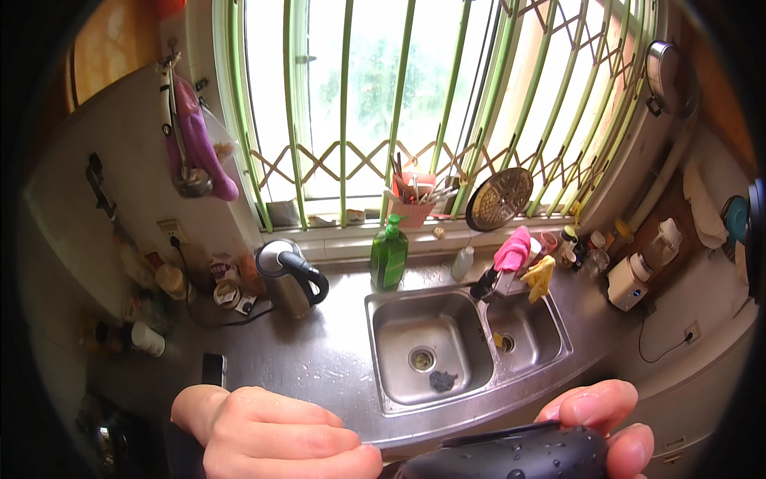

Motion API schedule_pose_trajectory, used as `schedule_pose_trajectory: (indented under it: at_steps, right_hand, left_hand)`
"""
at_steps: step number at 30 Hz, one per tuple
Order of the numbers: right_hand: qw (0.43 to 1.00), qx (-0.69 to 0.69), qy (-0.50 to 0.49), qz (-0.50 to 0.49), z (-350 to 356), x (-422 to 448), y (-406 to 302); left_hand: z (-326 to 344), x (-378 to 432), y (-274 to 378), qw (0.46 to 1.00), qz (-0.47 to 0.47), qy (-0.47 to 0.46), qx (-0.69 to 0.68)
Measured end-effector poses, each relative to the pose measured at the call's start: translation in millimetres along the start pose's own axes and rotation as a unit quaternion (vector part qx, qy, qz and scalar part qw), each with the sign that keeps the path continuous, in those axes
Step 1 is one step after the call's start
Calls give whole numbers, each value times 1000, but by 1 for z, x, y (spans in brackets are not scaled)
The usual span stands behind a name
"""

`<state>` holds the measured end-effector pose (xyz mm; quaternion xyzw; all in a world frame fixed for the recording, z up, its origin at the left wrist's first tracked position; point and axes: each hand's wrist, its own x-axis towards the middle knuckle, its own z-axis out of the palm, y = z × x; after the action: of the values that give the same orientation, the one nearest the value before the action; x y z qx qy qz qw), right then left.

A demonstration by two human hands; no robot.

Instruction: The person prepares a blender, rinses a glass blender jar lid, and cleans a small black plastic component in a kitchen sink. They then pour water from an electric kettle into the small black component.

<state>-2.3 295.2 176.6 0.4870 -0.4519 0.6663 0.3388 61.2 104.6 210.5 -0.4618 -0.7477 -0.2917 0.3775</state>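
At the bottom edge, a glossy black object (508, 457), wet with water drops, is partly cut off by the picture. My right hand (604, 413) grips its right end, with fingers at the far side and near its tip. My left hand (281, 431) is curled, back upward, beside the object's left end; what lies under its fingers is hidden. Beyond both hands is a stainless steel double sink (378, 359). A dark crumpled scrap (443, 381) lies in its larger basin, near the drain (422, 359).
An electric kettle (287, 278) and a green pump bottle (389, 254) stand on the steel counter (335, 335). A phone-like black slab (213, 369) lies near my left wrist. Pink (513, 248) and yellow cloths (538, 278) hang by the faucet. A blender (643, 269) stands right.
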Motion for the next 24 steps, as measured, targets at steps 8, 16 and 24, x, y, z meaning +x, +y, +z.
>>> schedule_pose_trajectory:
  at_steps: [8, 16, 24]
  right_hand:
    - [999, 14, 18, 30, 7, 18, -14]
    - [983, 173, 68, 8, 14, 5, 17]
    - [745, 543, -222, 317, 20, 8, 94]
  left_hand:
    - [-13, 12, 3, 999, 0, -35, 2]
    - [18, 13, -29, 949, 145, 244, 140]
    - [22, -52, -35, 974, -190, 126, -12]
